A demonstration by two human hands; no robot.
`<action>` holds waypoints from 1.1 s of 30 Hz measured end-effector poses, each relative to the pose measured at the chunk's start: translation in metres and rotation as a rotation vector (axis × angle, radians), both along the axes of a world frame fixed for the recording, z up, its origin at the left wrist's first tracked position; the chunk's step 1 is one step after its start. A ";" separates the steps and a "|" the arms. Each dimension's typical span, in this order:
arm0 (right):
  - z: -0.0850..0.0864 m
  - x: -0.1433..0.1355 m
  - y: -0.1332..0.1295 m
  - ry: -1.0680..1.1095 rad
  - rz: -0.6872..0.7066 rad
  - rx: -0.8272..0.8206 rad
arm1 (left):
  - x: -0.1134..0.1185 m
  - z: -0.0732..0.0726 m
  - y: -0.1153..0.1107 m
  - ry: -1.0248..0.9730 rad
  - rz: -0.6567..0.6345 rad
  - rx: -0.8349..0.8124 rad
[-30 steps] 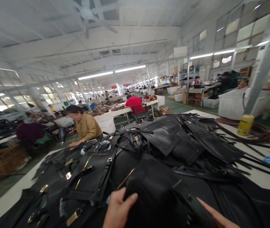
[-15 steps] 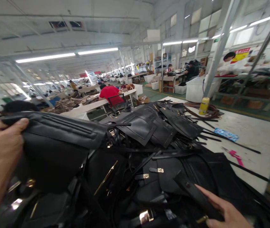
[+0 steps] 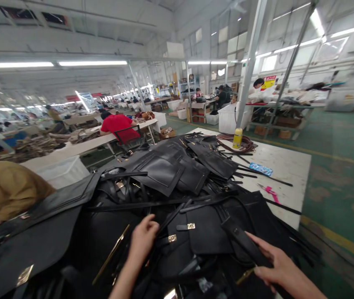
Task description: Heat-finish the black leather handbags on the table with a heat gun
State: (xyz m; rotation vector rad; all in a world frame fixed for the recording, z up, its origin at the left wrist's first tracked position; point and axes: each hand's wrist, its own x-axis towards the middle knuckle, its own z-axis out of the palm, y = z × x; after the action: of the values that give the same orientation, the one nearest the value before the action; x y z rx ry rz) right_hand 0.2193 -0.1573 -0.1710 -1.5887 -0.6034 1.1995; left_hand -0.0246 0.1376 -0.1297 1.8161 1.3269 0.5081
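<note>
A heap of black leather bags with gold hardware spreads across the table in front of me. My right hand (image 3: 275, 265) is closed round a wide black bag handle (image 3: 247, 245) at the lower right, beside a gold zip. My left hand (image 3: 142, 238) has its fingers curled at the middle of the heap, close to thin black straps; what is in them, if anything, is hidden. Between my hands lies a black bag (image 3: 210, 230) with small gold clasps (image 3: 191, 226). A black bag flap (image 3: 61, 199) rests on the left side of the heap.
On the white tabletop (image 3: 289, 166) at right are a yellow can (image 3: 237, 138), brown straps (image 3: 250, 146), a blue patterned packet (image 3: 261, 169) and pink-handled snips (image 3: 271, 193). A person in a brown sleeve (image 3: 11, 187) is close at left. A white bin (image 3: 63, 172) stands behind.
My left hand has let go of the black bag flap at left and moved right to the middle of the heap. My right hand keeps the handle. The view has turned right.
</note>
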 end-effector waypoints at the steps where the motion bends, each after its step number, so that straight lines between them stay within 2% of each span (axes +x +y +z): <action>1: -0.002 0.001 -0.001 0.005 -0.007 0.000 | 0.026 -0.029 -0.020 0.032 -0.037 -0.030; 3: -0.008 0.001 -0.004 0.006 -0.021 -0.009 | 0.072 -0.073 -0.055 0.092 -0.066 -0.053; 5: -0.016 0.001 -0.005 -0.004 -0.049 -0.028 | 0.105 -0.097 -0.075 0.136 -0.025 -0.028; 7: -0.024 0.002 -0.006 -0.015 -0.073 -0.044 | 0.123 -0.101 -0.079 0.134 0.005 -0.003; 9: -0.029 0.003 -0.005 -0.017 -0.089 -0.044 | 0.127 -0.092 -0.072 0.078 -0.020 0.010; 11: -0.027 0.007 -0.005 -0.027 -0.110 -0.034 | 0.117 -0.073 -0.061 0.009 -0.064 0.031; 13: -0.019 0.012 -0.006 -0.053 -0.133 -0.020 | 0.093 -0.047 -0.054 -0.086 -0.069 0.054; 16: 0.002 0.018 -0.011 -0.089 -0.116 0.010 | 0.035 -0.008 -0.052 -0.282 0.026 0.059; 18: 0.015 0.016 -0.014 -0.076 -0.027 0.022 | -0.007 0.004 -0.056 -0.328 0.120 0.042; 20: 0.025 0.008 -0.016 -0.055 0.120 0.032 | -0.043 0.000 -0.063 -0.297 0.205 0.018; 22: 0.029 -0.003 -0.014 -0.038 0.283 0.026 | -0.068 -0.018 -0.072 -0.248 0.297 -0.009; 24: 0.027 -0.016 -0.009 -0.004 0.431 -0.025 | -0.079 -0.039 -0.084 -0.222 0.399 -0.061; 27: 0.016 -0.030 0.001 0.093 0.587 -0.099 | -0.078 -0.058 -0.102 -0.255 0.465 -0.170; 30: 0.006 -0.038 0.016 0.210 0.634 -0.079 | -0.068 -0.060 -0.115 -0.259 0.397 -0.235; 33: 0.004 -0.047 0.038 0.311 0.658 -0.083 | -0.066 -0.061 -0.116 -0.208 0.345 -0.290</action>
State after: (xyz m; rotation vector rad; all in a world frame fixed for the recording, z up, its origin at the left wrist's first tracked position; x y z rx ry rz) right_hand 0.1721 -0.1198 -0.1665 -1.2576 -0.9135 1.9350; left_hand -0.0903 0.0216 -0.1906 1.2705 1.4883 0.6312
